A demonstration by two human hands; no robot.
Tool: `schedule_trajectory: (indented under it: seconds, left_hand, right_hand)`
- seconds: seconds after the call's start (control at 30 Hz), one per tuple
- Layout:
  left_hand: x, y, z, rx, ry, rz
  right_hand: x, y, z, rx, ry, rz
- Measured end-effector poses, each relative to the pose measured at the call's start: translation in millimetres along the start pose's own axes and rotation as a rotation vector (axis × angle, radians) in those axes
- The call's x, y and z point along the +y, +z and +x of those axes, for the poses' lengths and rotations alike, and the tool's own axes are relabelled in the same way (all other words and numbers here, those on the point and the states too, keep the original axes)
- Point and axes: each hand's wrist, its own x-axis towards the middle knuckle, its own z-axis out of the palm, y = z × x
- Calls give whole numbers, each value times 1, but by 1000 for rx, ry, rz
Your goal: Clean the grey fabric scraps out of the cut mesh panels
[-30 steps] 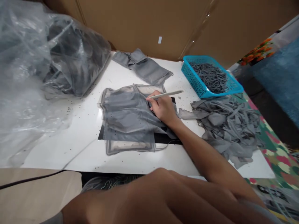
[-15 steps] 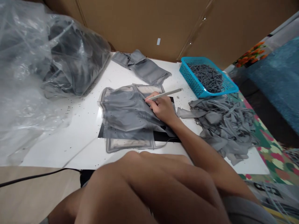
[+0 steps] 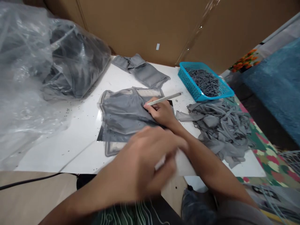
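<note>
My right hand is closed around a slim, pale, pen-like tool and rests on a sheer grey fabric piece. The tool slants up to the right; its lower end is hidden by my fingers. The fabric has thicker seamed edges and lies partly over a black strip on the white tabletop. In the foreground, my left hand hangs in front of the fabric's near edge, smeared by motion. Its fingers look bent, but whether they hold anything does not show.
A blue basket of thin grey strips stands at the back right, with heaped grey fabric scraps before it. Another folded grey piece lies behind. A clear plastic bag of dark fabric fills the left. Brown cardboard stands behind.
My left hand and arm, large and close to the camera before, have moved forward toward the fabric's near edge. My right hand keeps its hold on the pale tool. The view has shifted slightly.
</note>
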Motion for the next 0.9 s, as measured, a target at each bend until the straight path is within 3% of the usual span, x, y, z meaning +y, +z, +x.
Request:
schedule_trajectory:
  seconds: [0.1, 0.23, 0.37, 0.53, 0.63, 0.77, 0.9]
  left_hand:
    - [-40, 18, 0, -16, -70, 267]
    - [-71, 28, -35, -118, -114, 460]
    - [-57, 7, -49, -157, -125, 458]
    - [-37, -11, -4, -193, -229, 489]
    - [-47, 5, 18, -103, -155, 569]
    - [-69, 36, 9, -46, -112, 608]
    - [-75, 44, -7, -74, -151, 605]
  right_hand:
    - [0, -2, -2, -73, -44, 55]
    - [0, -5, -5, -104, -20, 80]
    - [3, -6, -5, -126, 23, 74]
    - [4, -8, -4, -138, 30, 115]
    - [5, -9, -4, -138, -14, 129]
    - [8, -10, -6, -195, -130, 94]
    - [8, -4, -5, -263, -240, -242]
